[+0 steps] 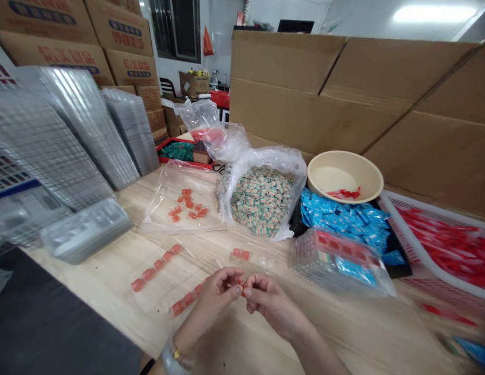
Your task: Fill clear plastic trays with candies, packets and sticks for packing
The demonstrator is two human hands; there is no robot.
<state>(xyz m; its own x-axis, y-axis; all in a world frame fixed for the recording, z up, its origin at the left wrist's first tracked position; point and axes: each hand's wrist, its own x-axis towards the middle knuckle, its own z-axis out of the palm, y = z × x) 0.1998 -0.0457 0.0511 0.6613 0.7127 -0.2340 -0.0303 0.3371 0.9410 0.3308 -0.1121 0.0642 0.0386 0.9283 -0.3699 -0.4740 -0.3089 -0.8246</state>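
My left hand (221,292) and my right hand (265,298) meet over the table, both closed in a pinch. Between their fingertips is a small orange-red piece (243,290), mostly hidden by the fingers. Just beyond them lies a clear plastic tray (265,262) with red square pieces (241,254) at its left end. Partly behind my left wrist, a row of red squares (188,298) sits in another clear tray. Further left is a third tray with a similar row (159,264). Loose orange-red pieces (187,200) rest on a clear plastic bag (158,213) ahead.
A bag of small printed packets (261,200) stands ahead, beside blue packets (344,219) and a cream basin (346,161). Filled clear trays (339,260) are stacked right, near a basket of red items (453,245). Empty tray stacks (86,224) and cartons (128,67) fill the left.
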